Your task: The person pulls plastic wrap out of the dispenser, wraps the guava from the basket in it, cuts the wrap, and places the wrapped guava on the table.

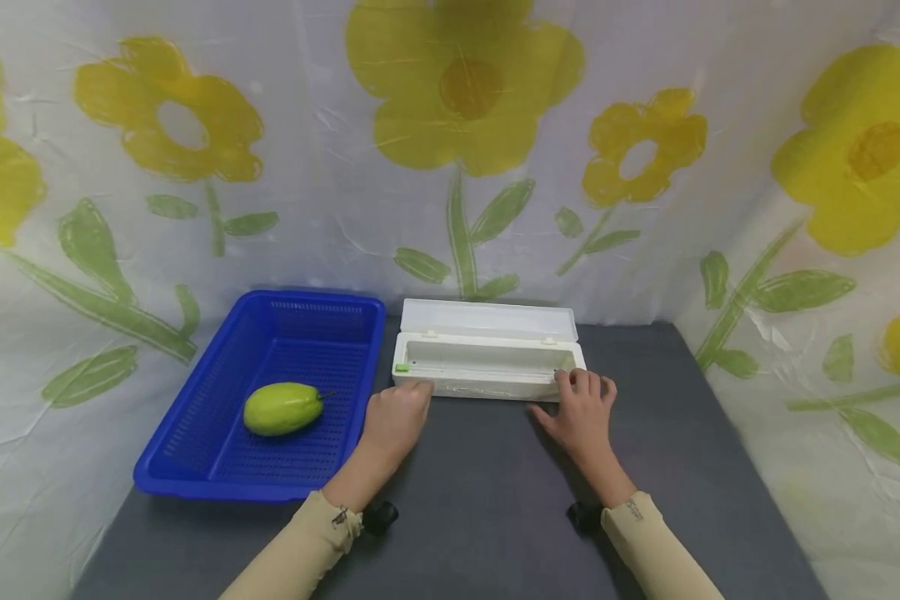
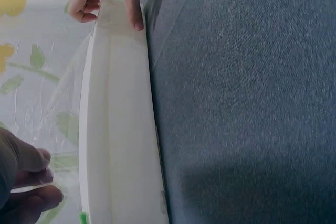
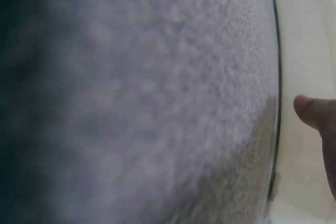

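A long white dispenser box [image 1: 487, 390] lies on the table with its hinged lid [image 1: 489, 320] tipped back. Its trough looks bare, and a small green slider [image 1: 402, 367] sits at its left end. My right hand [image 1: 583, 417] grips the right end, thumb on the front wall and fingers bent over the rim. Near the left front corner is my left hand [image 1: 397, 417], its fingers curled. In the left wrist view the left fingertips [image 2: 44, 195] and thumb are close together beside the box. Whether they pinch thin clear film cannot be made out.
A blue plastic basket [image 1: 187, 400] stands to the left, holding a yellow-green fruit [image 1: 282, 408] with a stem. The dark grey table [image 1: 487, 500] backs onto a flower-printed sheet [image 1: 307, 192], which also hangs along both sides.
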Tool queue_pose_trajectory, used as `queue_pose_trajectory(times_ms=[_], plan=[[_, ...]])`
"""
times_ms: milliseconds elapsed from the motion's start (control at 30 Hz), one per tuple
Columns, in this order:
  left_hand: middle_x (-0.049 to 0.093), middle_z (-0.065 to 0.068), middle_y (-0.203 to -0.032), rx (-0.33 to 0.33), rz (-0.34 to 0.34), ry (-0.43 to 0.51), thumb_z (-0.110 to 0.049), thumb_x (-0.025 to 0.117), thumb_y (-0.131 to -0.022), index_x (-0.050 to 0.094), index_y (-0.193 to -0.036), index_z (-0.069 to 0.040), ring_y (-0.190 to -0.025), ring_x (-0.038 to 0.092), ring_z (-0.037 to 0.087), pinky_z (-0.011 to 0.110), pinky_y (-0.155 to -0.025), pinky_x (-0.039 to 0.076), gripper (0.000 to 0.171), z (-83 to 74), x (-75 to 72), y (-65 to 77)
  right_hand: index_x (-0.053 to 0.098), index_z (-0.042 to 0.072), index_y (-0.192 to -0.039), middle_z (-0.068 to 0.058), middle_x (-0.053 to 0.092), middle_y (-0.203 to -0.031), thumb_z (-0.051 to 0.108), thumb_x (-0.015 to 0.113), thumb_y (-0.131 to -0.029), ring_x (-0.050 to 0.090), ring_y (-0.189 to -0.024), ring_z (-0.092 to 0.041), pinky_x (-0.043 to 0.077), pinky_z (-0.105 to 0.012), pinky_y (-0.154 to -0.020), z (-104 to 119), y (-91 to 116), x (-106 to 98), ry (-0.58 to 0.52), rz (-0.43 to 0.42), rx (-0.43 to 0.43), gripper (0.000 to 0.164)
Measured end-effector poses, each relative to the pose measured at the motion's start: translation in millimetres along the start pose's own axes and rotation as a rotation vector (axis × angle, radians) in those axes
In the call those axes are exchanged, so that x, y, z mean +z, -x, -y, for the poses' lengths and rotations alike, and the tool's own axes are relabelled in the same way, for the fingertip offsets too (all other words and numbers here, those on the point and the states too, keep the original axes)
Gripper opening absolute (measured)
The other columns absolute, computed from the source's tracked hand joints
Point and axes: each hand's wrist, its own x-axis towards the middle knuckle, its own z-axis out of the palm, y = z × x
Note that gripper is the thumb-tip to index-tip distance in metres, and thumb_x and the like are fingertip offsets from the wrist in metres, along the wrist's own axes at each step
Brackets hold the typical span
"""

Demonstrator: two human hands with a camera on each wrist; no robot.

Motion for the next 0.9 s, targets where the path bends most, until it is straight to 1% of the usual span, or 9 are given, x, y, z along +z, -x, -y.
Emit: queue_pose_trajectory(times_ms=[67,133,267,433,533,667,767,900], plan=[[0.064,0.006,-0.065,0.033,-0.033,0.008,-0.005,0.078,-0.088,0.054,-0.068,-0.010,-0.046,0.061,0.026,0.041,-0.037,0.045,0.032,3.9,3.1,0.9,0.059,0.001,-0.108,-0.022,0.054,-0.104,0.037,0.103,-0.066,0.053,-0.102,-0.045,0.034,-0.072,-0.097,1.9,-2.0,2.0,0.002,-0.007,0.007,0.070],[0.064,0.005,-0.065,0.061,-0.049,0.023,-0.006,0.078,-0.089,0.054,-0.069,-0.011,-0.046,0.060,0.025,0.040,-0.037,0.045,0.032,7.4,5.6,1.8,0.059,0.001,-0.106,-0.023,0.055,-0.103,0.031,0.100,-0.072,0.053,-0.100,-0.046,0.035,-0.072,-0.097,3.4,-3.6,2.3,0.012,-0.006,0.011,0.061],[0.062,0.004,-0.065,0.091,-0.046,0.043,-0.005,0.077,-0.090,0.052,-0.068,-0.012,-0.044,0.057,0.022,0.038,-0.037,0.044,0.034,10.4,8.0,3.4,0.060,-0.001,-0.106,-0.023,0.058,-0.103,0.019,0.092,-0.078,0.054,-0.098,-0.046,0.037,-0.072,-0.098,4.3,-3.4,-1.5,0.022,0.003,0.015,0.047],[0.061,0.003,-0.064,0.086,-0.030,0.043,-0.006,0.077,-0.090,0.052,-0.066,-0.012,-0.044,0.057,0.023,0.039,-0.038,0.044,0.035,10.3,6.6,2.2,0.063,0.000,-0.100,-0.021,0.064,-0.101,0.005,0.078,-0.083,0.059,-0.096,-0.044,0.038,-0.071,-0.098,-0.4,-1.6,-4.2,0.000,-0.055,-0.023,0.024],[0.063,0.004,-0.064,0.063,-0.009,0.033,-0.008,0.078,-0.090,0.053,-0.066,-0.011,-0.045,0.060,0.026,0.040,-0.038,0.045,0.035,10.5,4.1,0.2,0.068,0.000,-0.098,-0.019,0.068,-0.098,0.000,0.074,-0.083,0.062,-0.093,-0.042,0.039,-0.070,-0.099,-4.5,-1.7,-6.2,-0.023,-0.101,-0.059,0.016],[0.063,0.005,-0.063,0.031,0.034,0.020,-0.010,0.078,-0.091,0.052,-0.064,-0.011,-0.046,0.061,0.028,0.042,-0.039,0.046,0.038,10.5,1.0,-2.8,0.074,-0.001,-0.098,-0.017,0.072,-0.094,-0.004,0.073,-0.085,0.065,-0.087,-0.040,0.043,-0.069,-0.097,-10.4,-1.2,-10.5,-0.072,-0.152,-0.103,0.014],[0.064,0.005,-0.063,0.019,0.056,0.015,-0.010,0.078,-0.091,0.052,-0.064,-0.011,-0.046,0.061,0.028,0.042,-0.039,0.046,0.037,9.9,-1.9,-5.2,0.077,-0.001,-0.101,-0.017,0.074,-0.093,-0.008,0.075,-0.085,0.067,-0.085,-0.040,0.046,-0.067,-0.094,-13.6,-0.3,-14.4,-0.105,-0.174,-0.126,0.018],[0.067,0.004,-0.067,0.023,0.077,0.014,-0.005,0.078,-0.089,0.057,-0.065,-0.010,-0.049,0.063,0.027,0.041,-0.040,0.047,0.032,9.0,-4.4,-7.3,0.078,-0.002,-0.102,-0.018,0.076,-0.093,-0.012,0.080,-0.081,0.067,-0.084,-0.040,0.047,-0.067,-0.091,-15.8,1.9,-19.3,-0.134,-0.209,-0.129,0.024]])
